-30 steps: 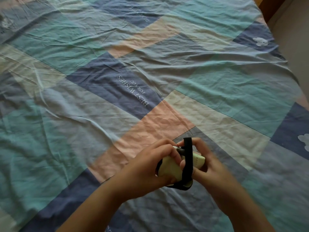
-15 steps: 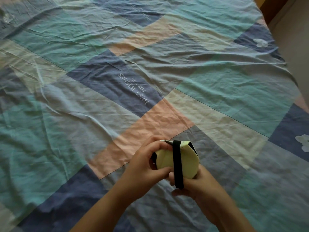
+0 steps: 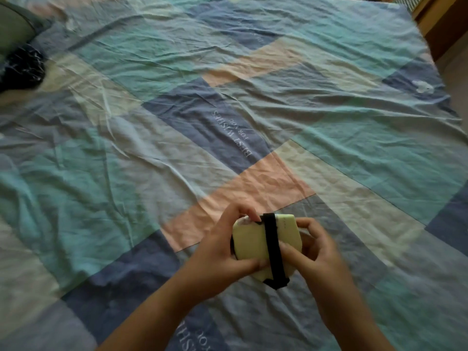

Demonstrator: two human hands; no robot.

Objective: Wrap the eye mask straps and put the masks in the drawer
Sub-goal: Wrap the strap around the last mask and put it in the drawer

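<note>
Eye mask (image 3: 253,245) folded, clamped between your left hand (image 3: 222,259) and right hand (image 3: 319,254), above bedspread (image 3: 177,148). Black strap (image 3: 274,249) crosses middle, between your grips. Keep strap taut, flat; tuck loose end below thumbs. Drawer not visible.

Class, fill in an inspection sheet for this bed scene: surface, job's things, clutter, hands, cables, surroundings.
Surface: wrinkled patchwork bedsheet, printed lettering.
Job's things: pale folded eye mask, black strap wrapped across it; no drawer in view.
Clutter: dark bundle at far left, blurred.
Hands: left hand and right hand both grip the mask above the sheet.
Cables: nothing seen.
Surroundings: wooden furniture and floor at upper right.
</note>
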